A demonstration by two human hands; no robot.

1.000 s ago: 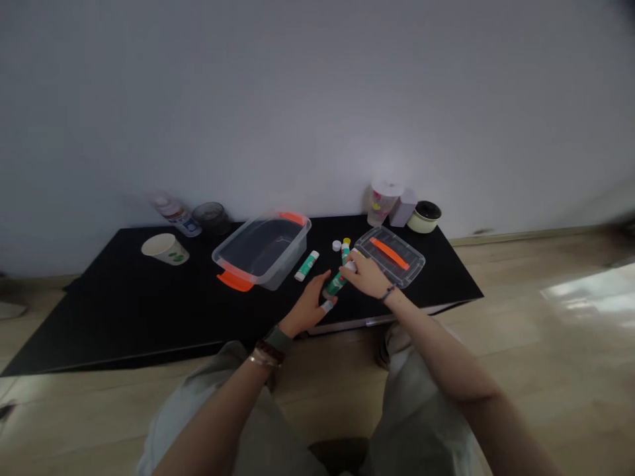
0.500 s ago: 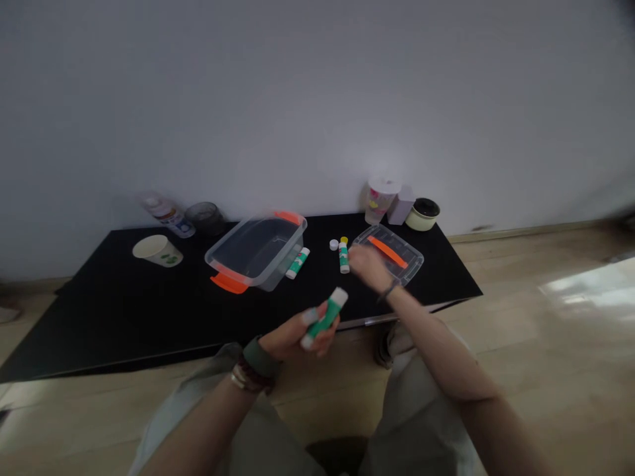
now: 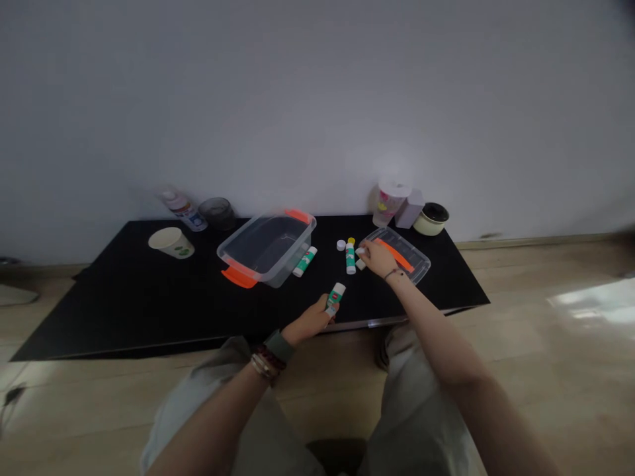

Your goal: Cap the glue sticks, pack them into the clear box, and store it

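My left hand [image 3: 313, 320] is closed round a green and white glue stick [image 3: 335, 297], held upright near the front edge of the black table [image 3: 124, 297]. My right hand [image 3: 378, 258] reaches over the table beside a clear lid with an orange handle [image 3: 404, 254], its fingers pinched on a small white piece [image 3: 360, 262]. An uncapped glue stick with a yellow tip [image 3: 350, 256] lies just left of that hand, with a white cap [image 3: 340, 245] beside it. Another glue stick [image 3: 305, 262] lies against a clear plastic box with orange latches [image 3: 268, 246].
A paper cup [image 3: 171, 242], a tipped bottle [image 3: 180, 207] and a dark glass jar [image 3: 218, 213] stand at the back left. A plastic cup [image 3: 389, 201], a white box [image 3: 411, 207] and a cream bowl [image 3: 430, 218] stand at the back right. Wooden floor surrounds the low table.
My left hand took the glue stick from the table, lifted it toward me, and now holds it upright near the table edge. My right hand let go of it and moved back beside the lid.
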